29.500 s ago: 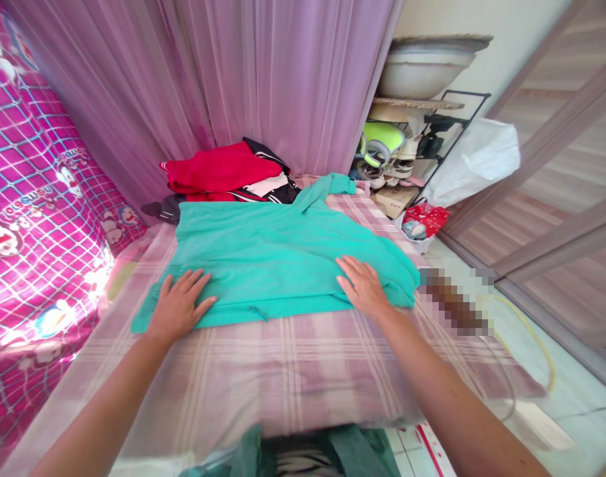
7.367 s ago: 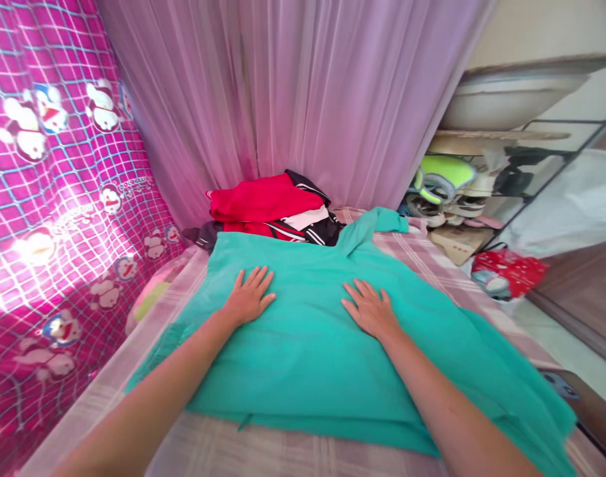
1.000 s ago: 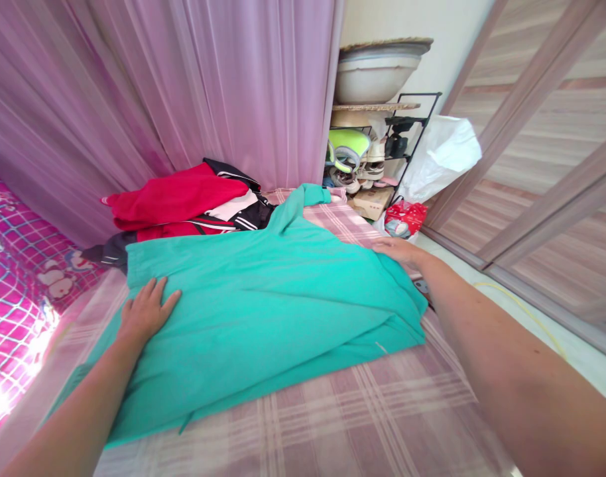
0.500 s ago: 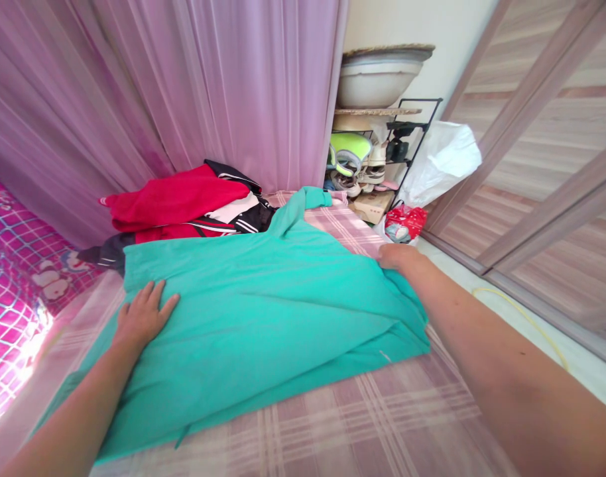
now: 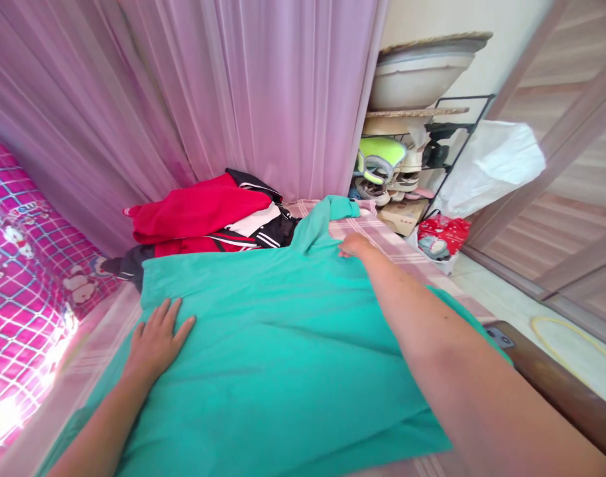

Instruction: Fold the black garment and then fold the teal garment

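A teal long-sleeved top lies spread across a pink plaid bed cover, with some creases in it. My left hand rests flat on its left part, fingers spread. At the far right, near where the sleeve joins the body, my right hand has its fingers curled onto the cloth, pinching it. My right forearm crosses over the top and hides part of its right side.
Red and black clothes lie behind the top, against a purple curtain. A pink patterned cloth is at left. On the right are a shoe rack, a white bag, a phone and a wooden wardrobe.
My right hand has moved left along the top's far edge, from its right corner to the base of the sleeve. My left hand stays flat on the cloth. The view has shifted left.
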A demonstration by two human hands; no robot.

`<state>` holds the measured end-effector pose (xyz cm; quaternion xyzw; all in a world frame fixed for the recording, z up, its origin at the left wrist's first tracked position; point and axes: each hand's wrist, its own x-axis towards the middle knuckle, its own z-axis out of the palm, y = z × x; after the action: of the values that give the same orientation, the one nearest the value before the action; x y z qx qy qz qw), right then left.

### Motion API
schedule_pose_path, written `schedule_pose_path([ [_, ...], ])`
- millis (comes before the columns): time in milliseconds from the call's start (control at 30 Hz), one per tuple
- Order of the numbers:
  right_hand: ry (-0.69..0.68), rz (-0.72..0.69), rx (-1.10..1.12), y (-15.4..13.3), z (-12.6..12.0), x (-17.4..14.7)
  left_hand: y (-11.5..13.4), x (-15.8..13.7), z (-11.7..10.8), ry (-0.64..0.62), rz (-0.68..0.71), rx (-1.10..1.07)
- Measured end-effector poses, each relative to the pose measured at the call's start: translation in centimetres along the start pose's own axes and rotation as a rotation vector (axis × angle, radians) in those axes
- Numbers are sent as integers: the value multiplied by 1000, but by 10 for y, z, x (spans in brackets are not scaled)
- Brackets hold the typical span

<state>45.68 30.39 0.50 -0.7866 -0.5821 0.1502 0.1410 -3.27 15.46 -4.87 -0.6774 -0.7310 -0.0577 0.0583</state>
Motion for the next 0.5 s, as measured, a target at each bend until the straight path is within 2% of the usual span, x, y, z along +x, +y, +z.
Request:
schedule_pose_path([
  [167, 194, 36, 7, 4, 39, -6, -1, 1, 1, -5, -1, 2],
  [267, 234, -64, 44, 5, 49, -18, 1, 1, -1, -13, -14, -7],
  [400, 143, -229, -14, 11, 36, -45, 5, 2, -6, -35, -23, -15],
  [500, 154, -370, -175, 39, 19, -82, 5, 2, -7, -35, -24, -26],
])
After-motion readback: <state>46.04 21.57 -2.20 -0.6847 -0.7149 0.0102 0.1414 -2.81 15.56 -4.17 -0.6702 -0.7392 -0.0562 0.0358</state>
